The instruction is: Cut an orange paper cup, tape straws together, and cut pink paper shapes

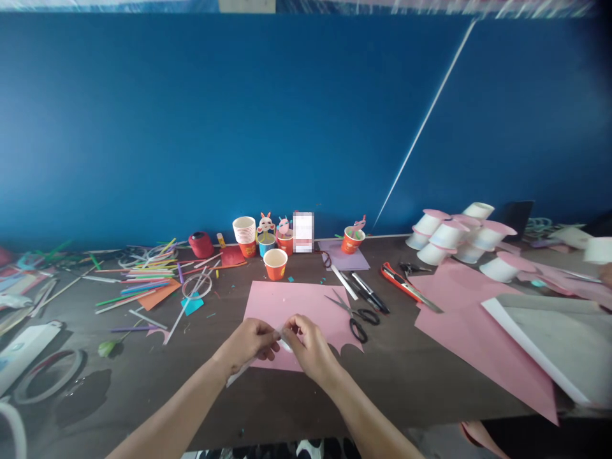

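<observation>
While both hands pinch a small white strip (285, 341) between fingertips, left hand (248, 344) and right hand (310, 347) closed on its two ends above the pink paper sheet (287, 306), the piece looks thin enough to tear or crease if the pull turns uneven. Black-handled scissors (356, 313) lie just right of the knuckles (blades pointing away), so a sideways slip could knock them, and the orange paper cup (276, 264) beyond the sheet would tip easily.

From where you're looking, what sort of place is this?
Probably a craft worktable in a classroom or workshop: pink paper sheet, scissors, a spread of coloured straws and decorated paper cups against a blue wall.
</observation>
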### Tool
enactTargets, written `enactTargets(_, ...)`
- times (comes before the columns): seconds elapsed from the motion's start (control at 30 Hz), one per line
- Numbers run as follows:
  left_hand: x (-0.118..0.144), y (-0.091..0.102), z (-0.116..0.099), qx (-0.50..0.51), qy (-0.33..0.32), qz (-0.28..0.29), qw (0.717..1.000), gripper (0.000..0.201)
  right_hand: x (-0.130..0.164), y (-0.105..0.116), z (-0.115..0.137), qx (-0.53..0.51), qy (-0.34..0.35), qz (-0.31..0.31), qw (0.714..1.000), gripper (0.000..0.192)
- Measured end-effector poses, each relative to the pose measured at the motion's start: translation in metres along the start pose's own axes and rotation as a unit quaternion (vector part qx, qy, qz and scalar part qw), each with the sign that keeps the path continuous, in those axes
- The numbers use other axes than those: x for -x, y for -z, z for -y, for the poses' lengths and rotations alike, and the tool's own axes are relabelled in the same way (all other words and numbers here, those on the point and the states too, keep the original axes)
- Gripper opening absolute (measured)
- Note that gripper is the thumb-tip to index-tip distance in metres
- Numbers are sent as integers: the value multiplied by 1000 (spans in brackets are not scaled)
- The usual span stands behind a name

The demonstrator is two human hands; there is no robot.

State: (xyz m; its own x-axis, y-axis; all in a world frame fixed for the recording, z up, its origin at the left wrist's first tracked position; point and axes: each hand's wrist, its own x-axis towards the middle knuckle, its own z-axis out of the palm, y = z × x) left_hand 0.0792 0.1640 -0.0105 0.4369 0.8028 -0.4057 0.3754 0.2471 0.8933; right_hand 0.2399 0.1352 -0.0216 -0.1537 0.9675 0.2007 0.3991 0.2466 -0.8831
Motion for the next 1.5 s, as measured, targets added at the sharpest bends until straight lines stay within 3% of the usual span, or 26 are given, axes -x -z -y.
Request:
enactTargets(0.6, 1, -4, -5, -104, -45, -31, 993, 37, 0, -10, -10, -12, -46, -31, 998, 15)
enactTargets(1.27, -2, -5, -2, -128, -62, -41, 989, 36, 4, -24, -14, 93, -16, -118, 989, 10)
enactTargets(1.5, -5, -4, 2, -87, -50, -19, 995, 32, 4, -27, -16, 32, -27, -140, 989, 5)
